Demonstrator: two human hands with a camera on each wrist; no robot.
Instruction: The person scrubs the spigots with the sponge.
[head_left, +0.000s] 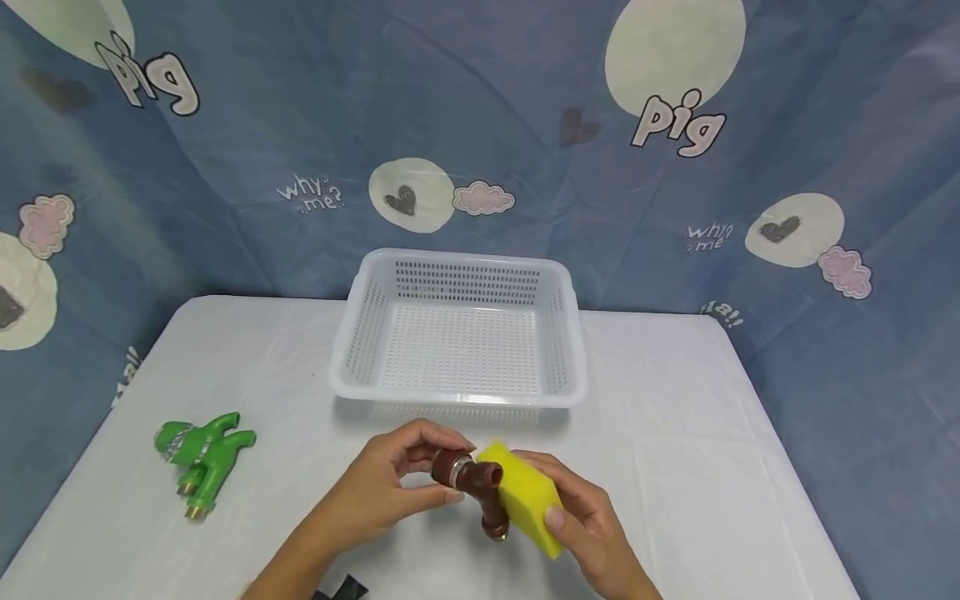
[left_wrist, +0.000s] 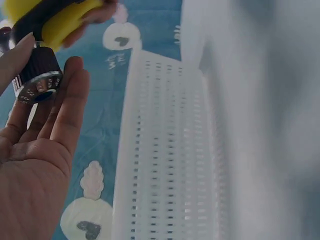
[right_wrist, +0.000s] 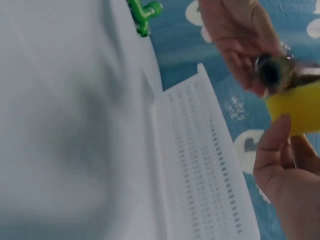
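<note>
My left hand [head_left: 382,483] pinches a dark brown tap [head_left: 478,482] with a silver ring by its round end, between thumb and fingers. In the left wrist view the tap [left_wrist: 41,67] shows a silver-rimmed end beside the stretched fingers. My right hand [head_left: 592,521] grips a yellow sponge [head_left: 534,504], thumb on the near side and fingers behind. The sponge lies against the tap's right side. In the right wrist view the sponge [right_wrist: 300,110] sits just below the tap [right_wrist: 302,75]. Both are held above the white table [head_left: 697,467].
Behind the hands stands a white perforated plastic basket [head_left: 457,399] with nothing in it. On the left lies a green tap [head_left: 212,458] with brass-coloured ends. A black object [head_left: 349,588] shows at the bottom edge. A blue patterned cloth [head_left: 480,100] hangs behind the table.
</note>
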